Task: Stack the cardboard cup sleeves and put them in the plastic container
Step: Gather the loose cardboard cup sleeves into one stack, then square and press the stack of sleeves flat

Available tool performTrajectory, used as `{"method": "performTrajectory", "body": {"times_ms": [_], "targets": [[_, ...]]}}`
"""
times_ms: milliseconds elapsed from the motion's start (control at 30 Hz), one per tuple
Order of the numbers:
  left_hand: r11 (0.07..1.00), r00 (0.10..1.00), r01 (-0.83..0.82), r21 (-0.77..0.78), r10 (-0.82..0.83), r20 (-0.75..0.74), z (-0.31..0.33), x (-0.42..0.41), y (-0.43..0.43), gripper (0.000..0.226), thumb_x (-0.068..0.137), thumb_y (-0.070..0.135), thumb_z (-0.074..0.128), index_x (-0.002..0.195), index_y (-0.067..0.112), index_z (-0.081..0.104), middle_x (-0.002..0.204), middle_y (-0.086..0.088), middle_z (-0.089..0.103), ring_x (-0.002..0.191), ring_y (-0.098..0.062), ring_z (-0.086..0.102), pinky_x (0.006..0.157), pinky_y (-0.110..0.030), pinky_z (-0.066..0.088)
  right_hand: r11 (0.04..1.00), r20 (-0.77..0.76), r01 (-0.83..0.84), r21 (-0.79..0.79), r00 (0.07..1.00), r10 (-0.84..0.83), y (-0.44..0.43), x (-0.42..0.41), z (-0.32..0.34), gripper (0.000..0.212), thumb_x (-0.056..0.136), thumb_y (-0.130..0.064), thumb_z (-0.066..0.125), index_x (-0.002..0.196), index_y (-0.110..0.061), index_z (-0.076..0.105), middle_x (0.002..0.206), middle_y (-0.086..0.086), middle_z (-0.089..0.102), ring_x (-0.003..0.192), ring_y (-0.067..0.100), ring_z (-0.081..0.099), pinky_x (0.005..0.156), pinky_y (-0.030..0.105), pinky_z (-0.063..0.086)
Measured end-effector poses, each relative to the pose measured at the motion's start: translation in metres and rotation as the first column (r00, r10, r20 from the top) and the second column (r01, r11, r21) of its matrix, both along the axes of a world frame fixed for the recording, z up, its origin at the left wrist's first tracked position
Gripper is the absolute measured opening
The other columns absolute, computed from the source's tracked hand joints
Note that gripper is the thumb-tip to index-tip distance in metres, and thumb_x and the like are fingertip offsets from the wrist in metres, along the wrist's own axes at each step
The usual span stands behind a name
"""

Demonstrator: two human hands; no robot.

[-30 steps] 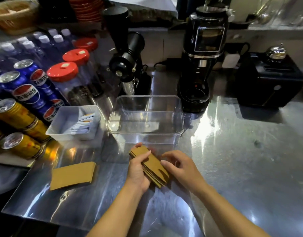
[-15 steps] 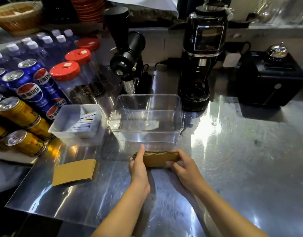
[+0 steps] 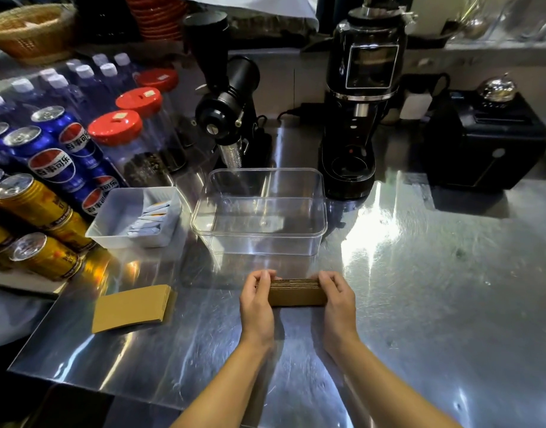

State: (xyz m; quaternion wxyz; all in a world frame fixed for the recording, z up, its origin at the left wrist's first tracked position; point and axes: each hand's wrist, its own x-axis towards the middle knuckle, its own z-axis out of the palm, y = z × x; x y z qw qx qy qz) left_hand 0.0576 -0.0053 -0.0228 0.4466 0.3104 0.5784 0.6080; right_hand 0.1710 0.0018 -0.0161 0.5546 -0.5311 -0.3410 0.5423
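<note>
A stack of brown cardboard cup sleeves [image 3: 296,292] stands on its long edge on the steel counter, just in front of the clear plastic container [image 3: 259,239]. My left hand [image 3: 255,304] grips the stack's left end and my right hand [image 3: 338,301] grips its right end. The container holds nothing. A second, smaller pile of flat sleeves [image 3: 131,307] lies on the counter to the left, apart from both hands.
A white tray of sachets [image 3: 111,220] sits left of the container. Cans [image 3: 34,205], bottles and red-lidded jars [image 3: 116,128] crowd the left side. Two black grinders [image 3: 358,118] and a black box [image 3: 484,143] stand behind. The counter's front-left edge is close.
The stack went from lying tilted flat between my hands to standing square on its edge. Both hands shifted to its ends and pressed it together.
</note>
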Motion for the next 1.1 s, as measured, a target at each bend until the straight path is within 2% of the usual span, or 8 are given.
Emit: {"method": "performTrajectory", "body": {"times_ms": [133,267,500,600,700,800,1000,1100], "targets": [[1.000,1.000,0.016,-0.002,-0.016,-0.011,0.005,0.002,0.005,0.025,0.082,0.035,0.050,0.061,0.024,0.059,0.068,0.004,0.057,0.069,-0.009,0.051,0.067,-0.023,0.042,0.995,0.062,0.015,0.094,0.998,-0.021,0.008,0.006,0.006,0.023,0.088,-0.009,0.052,0.075,-0.024,0.063,0.074,-0.003,0.060,0.068,0.004,0.054,0.062,0.010,0.043],[0.997,0.998,0.063,-0.050,-0.063,-0.006,0.001,0.002,0.003,0.029,0.080,0.036,0.053,0.054,0.024,0.056,0.064,0.000,0.054,0.067,-0.016,0.049,0.069,-0.032,0.040,0.995,0.144,0.028,0.096,0.989,-0.041,0.007,0.005,-0.003,0.025,0.088,-0.008,0.052,0.069,-0.021,0.061,0.072,0.002,0.058,0.067,0.009,0.051,0.058,0.007,0.041],[0.994,0.991,0.108,-0.016,-0.109,-0.081,-0.003,-0.003,0.006,0.032,0.092,0.033,0.048,0.062,0.022,0.053,0.061,0.004,0.051,0.062,-0.012,0.048,0.060,-0.021,0.041,0.993,0.293,-0.012,0.121,0.956,-0.024,0.006,0.003,-0.011,0.018,0.092,-0.024,0.050,0.076,-0.029,0.056,0.071,-0.006,0.058,0.062,-0.009,0.055,0.057,0.003,0.042],[0.952,0.949,0.306,-0.017,-0.307,-0.077,-0.005,-0.014,0.002,0.020,0.080,0.041,0.061,0.070,0.025,0.055,0.066,0.009,0.057,0.067,-0.010,0.052,0.063,-0.021,0.045,0.991,0.287,-0.016,0.133,0.958,-0.023,0.005,0.005,-0.012,0.020,0.092,-0.024,0.049,0.073,-0.026,0.054,0.067,-0.006,0.055,0.058,-0.008,0.053,0.055,0.004,0.040],[0.884,0.866,0.465,-0.052,-0.466,-0.178,-0.012,-0.033,-0.008,0.031,0.066,0.035,0.075,0.087,0.029,0.053,0.076,0.011,0.061,0.075,-0.009,0.057,0.069,-0.024,0.049,0.992,0.308,-0.019,0.124,0.951,-0.020,0.006,0.006,-0.014,0.025,0.093,-0.024,0.048,0.069,-0.022,0.052,0.062,-0.005,0.051,0.053,-0.006,0.049,0.051,0.006,0.038],[0.903,0.827,0.419,-0.100,-0.425,-0.369,-0.017,-0.042,-0.009,0.029,0.073,0.022,0.069,0.089,0.038,0.051,0.079,0.012,0.061,0.076,-0.005,0.057,0.071,-0.016,0.046,0.992,0.348,-0.021,0.128,0.937,-0.026,0.005,0.006,-0.013,0.027,0.093,-0.025,0.048,0.066,-0.021,0.049,0.061,-0.005,0.047,0.052,-0.004,0.045,0.051,0.008,0.037],[0.902,0.825,0.422,-0.089,-0.423,-0.375,-0.013,-0.046,-0.008,0.033,0.079,0.008,0.065,0.082,0.040,0.055,0.074,0.022,0.065,0.071,0.006,0.058,0.067,-0.008,0.044,0.987,0.343,-0.107,0.121,0.938,0.059,0.003,0.016,-0.008,0.019,0.089,-0.028,0.055,0.073,-0.018,0.056,0.064,-0.005,0.053,0.059,0.005,0.050,0.060,0.023,0.041],[0.908,0.838,0.410,-0.090,-0.414,-0.356,-0.012,-0.046,-0.008,0.033,0.078,0.006,0.065,0.081,0.037,0.056,0.072,0.016,0.064,0.071,0.005,0.058,0.067,-0.009,0.044,0.972,0.291,-0.176,0.158,0.949,0.124,-0.004,0.030,-0.008,0.011,0.083,-0.020,0.064,0.089,-0.028,0.060,0.081,-0.005,0.062,0.074,0.002,0.059,0.067,0.010,0.046]]}}
